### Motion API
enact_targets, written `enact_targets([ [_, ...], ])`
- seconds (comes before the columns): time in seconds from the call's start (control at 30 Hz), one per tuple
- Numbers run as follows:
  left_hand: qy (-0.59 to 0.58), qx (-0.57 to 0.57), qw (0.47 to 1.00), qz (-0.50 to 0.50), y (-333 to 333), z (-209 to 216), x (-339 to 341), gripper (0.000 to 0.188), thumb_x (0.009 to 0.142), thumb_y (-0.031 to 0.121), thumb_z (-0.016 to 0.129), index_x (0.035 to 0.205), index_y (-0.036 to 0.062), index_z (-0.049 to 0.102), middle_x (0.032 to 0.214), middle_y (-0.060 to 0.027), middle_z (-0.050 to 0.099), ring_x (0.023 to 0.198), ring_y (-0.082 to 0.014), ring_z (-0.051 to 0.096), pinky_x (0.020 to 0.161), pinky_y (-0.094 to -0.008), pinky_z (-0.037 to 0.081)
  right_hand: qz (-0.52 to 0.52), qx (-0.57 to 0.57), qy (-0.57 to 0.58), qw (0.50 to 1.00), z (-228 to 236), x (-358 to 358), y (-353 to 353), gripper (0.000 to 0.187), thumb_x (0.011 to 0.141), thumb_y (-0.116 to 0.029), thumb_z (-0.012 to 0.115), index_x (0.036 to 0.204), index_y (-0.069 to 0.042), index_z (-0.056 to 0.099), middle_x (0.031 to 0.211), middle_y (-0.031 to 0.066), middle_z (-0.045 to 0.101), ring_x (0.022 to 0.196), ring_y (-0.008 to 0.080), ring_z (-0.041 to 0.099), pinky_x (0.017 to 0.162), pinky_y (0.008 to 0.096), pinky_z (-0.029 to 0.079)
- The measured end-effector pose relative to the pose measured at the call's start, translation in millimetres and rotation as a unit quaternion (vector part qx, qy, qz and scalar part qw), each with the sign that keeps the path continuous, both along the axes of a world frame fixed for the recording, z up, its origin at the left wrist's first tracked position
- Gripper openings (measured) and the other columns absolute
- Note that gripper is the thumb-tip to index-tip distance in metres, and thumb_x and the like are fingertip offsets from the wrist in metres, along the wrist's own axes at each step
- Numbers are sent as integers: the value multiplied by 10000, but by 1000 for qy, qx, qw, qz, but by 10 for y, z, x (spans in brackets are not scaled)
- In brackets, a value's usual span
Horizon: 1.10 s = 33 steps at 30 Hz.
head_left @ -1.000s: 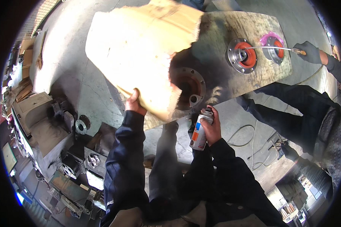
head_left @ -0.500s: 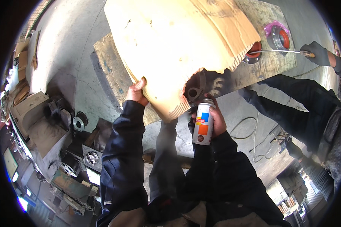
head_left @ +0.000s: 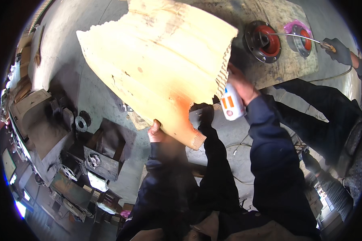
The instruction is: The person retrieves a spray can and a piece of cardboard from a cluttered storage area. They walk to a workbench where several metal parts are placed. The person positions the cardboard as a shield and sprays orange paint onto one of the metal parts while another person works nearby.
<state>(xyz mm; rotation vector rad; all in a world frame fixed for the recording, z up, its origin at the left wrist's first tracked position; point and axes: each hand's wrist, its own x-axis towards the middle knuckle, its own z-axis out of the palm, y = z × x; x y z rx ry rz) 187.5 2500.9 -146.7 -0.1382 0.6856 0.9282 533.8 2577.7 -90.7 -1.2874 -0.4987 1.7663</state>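
Observation:
My left hand (head_left: 155, 133) pinches the lower edge of a large torn sheet of cardboard (head_left: 157, 60), its thumb on the near face. An orange tint marks the sheet near its ragged notch. My right hand (head_left: 245, 86) is wrapped round a white spray can (head_left: 232, 105) with orange and blue patches, beside the sheet's right edge. The can's top and some of my fingers are hidden behind the cardboard. Beyond that edge, a dark flanged metal part (head_left: 251, 38) with a red inside lies on a worn wooden board (head_left: 285, 72).
At the right, a co-worker's gloved hand (head_left: 337, 51) holds a tool whose thin rod reaches into the flanged part. A second flanged part (head_left: 301, 42) sits by pink plastic (head_left: 291, 26). A hose (head_left: 239, 145) lies on the floor; metal boxes (head_left: 104, 158) stand left.
The cardboard has swung left and downward, uncovering more of the dark flanged part. My right hand has carried the spray can up and right, partly behind the sheet.

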Motion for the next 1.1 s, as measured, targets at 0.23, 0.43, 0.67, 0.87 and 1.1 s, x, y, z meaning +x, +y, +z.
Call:
enact_targets([
  [0.23, 201, 78, 974, 71, 147, 209, -972, 774, 887, 301, 857, 1519, 12, 518, 1441, -150, 659, 1320, -359, 629, 1144, -521, 503, -76, -13, 47, 996, 158, 160, -185, 563, 975, -156, 628, 1515, -140, 469, 1269, 125, 664, 841, 305, 756, 734, 410, 651],
  [0.43, 249, 54, 966, 49, 526, 215, -1499, 643, 936, 267, 819, 1486, 63, 556, 1400, -105, 683, 1265, -332, 661, 1106, -525, 532, -123, -61, 70, 988, 222, -320, -1393, 622, 938, -226, 668, 1516, -196, 442, 1440, 210, 616, 930, 286, 742, 769, 414, 645],
  [0.67, 292, 4, 956, 40, 770, -350, -1262, 582, 961, 196, 798, 1472, 51, 560, 1382, -102, 682, 1248, -329, 656, 1108, -531, 525, -82, -225, 15, 971, 532, -999, -2279, 722, 849, -32, 468, 1551, -192, 415, 1359, 223, 647, 880, 320, 739, 786, 445, 649],
  [0.87, 224, -24, 974, 8, 802, -455, -1037, 578, 957, 163, 807, 1461, 35, 555, 1356, -122, 686, 1224, -347, 667, 1067, -553, 555, -160, -235, 78, 956, 666, -1488, -2500, 722, 877, -94, 536, 1578, -168, 378, 1326, 235, 658, 898, 336, 759, 803, 450, 654],
  [1.1, 231, 5, 973, 8, 784, -459, -873, 559, 956, 135, 803, 1447, 25, 560, 1358, -125, 684, 1227, -340, 668, 1075, -539, 562, -142, -223, 69, 962, 666, -1635, -2534, 761, 876, -176, 615, 1591, -174, 356, 1333, 246, 647, 906, 333, 760, 805, 451, 653],
])
